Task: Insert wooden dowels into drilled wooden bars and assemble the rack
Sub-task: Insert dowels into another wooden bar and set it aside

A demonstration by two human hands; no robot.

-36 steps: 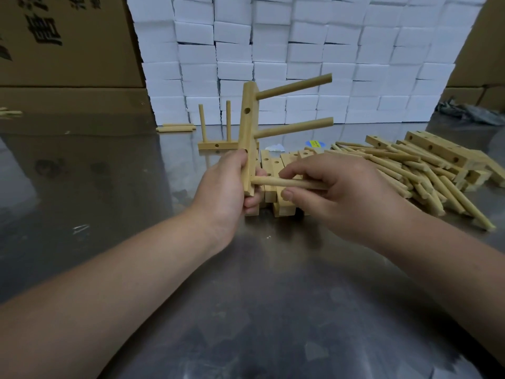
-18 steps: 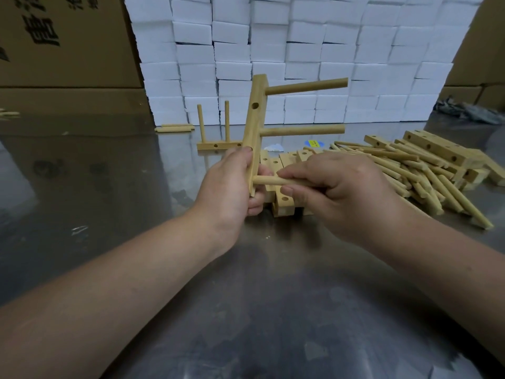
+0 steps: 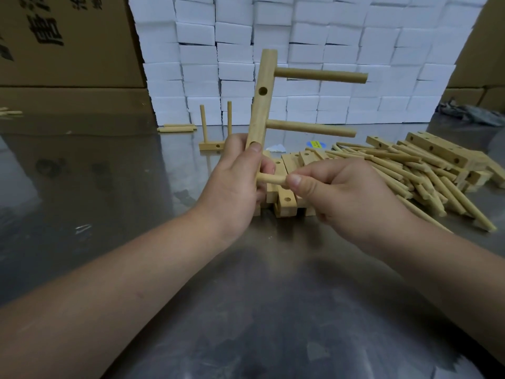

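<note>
Wooden bar upright in left hand; right hand pinches dowel.

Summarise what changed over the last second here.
The pale drilled wooden bar rose, shifted right and turned, so its two seated round dowels now lie roughly level. Unchanged: left hand grips the bar, right hand pinches the third dowel at the bottom hole.
</note>
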